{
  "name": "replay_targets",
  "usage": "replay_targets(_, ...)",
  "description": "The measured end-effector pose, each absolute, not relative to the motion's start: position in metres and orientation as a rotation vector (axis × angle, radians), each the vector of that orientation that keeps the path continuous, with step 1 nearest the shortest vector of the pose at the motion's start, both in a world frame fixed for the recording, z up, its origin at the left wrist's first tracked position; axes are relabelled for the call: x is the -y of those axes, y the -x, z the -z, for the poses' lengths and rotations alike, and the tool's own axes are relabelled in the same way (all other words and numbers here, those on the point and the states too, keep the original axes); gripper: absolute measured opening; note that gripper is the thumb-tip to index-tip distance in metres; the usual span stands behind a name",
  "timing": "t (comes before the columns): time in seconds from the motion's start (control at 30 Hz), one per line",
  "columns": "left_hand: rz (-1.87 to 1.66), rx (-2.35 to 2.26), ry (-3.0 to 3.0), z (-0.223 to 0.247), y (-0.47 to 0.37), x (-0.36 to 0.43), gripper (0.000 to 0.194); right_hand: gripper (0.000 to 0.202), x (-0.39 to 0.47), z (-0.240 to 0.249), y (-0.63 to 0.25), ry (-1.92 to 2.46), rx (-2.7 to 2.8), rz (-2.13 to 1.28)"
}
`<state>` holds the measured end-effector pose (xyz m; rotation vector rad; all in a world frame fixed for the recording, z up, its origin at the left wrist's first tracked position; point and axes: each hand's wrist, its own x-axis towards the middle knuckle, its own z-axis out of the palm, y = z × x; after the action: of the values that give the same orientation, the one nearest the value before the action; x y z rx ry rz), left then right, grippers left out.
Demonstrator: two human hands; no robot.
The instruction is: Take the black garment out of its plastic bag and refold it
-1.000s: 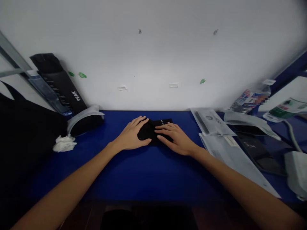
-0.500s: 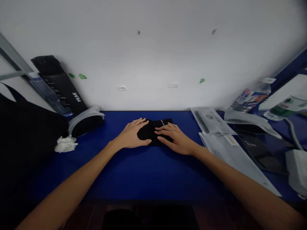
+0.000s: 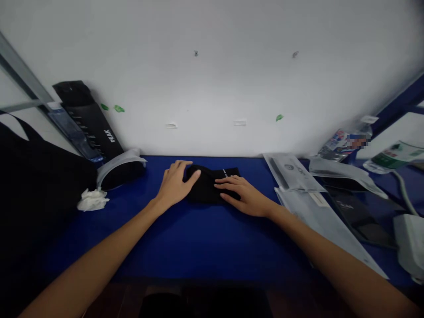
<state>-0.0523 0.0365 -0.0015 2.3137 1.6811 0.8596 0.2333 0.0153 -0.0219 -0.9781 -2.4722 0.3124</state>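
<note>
A folded black cloth (image 3: 203,187) with white lettering near its upper right corner lies flat on the blue table (image 3: 212,243). At its left edge is my left hand (image 3: 175,183), thumb stretched over the cloth and apart from the curved fingers. My right hand (image 3: 245,194) rests across the cloth's right part, fingers extended and lying flat. That hand hides some of the cloth's right side.
To the left stand a black bottle (image 3: 89,119), a crumpled white tissue (image 3: 92,200), a pouch with black contents (image 3: 122,170) and a black bag (image 3: 39,176). Clear plastic sleeves (image 3: 291,172), plastic bottles (image 3: 346,139) and a white adapter (image 3: 409,243) are at the right.
My left hand has shifted left and turned more upright, uncovering more of the cloth's left part. My right hand stays nearly in place on the cloth. The camera view has tilted slightly.
</note>
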Motion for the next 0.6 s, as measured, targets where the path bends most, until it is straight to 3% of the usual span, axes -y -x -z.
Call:
replay_targets(0.1, -0.747, -1.921, -2.192, -0.007, 0.055, -0.035, 0.050, 0.040, -0.015, 0.020, -0.233, 0.984, 2.479, -0.328)
replay_targets(0.27, -0.452, -1.908, -2.193, -0.012, 0.055, -0.032, 0.074, 0.042, -0.015, 0.020, -0.235, 0.972, 2.485, -0.340)
replay_targets(0.6, -0.791, -1.639, -2.123, -0.012, 0.041, -0.023, 0.053, 0.043, -0.018, 0.023, -0.237, 0.938, 2.478, -0.359)
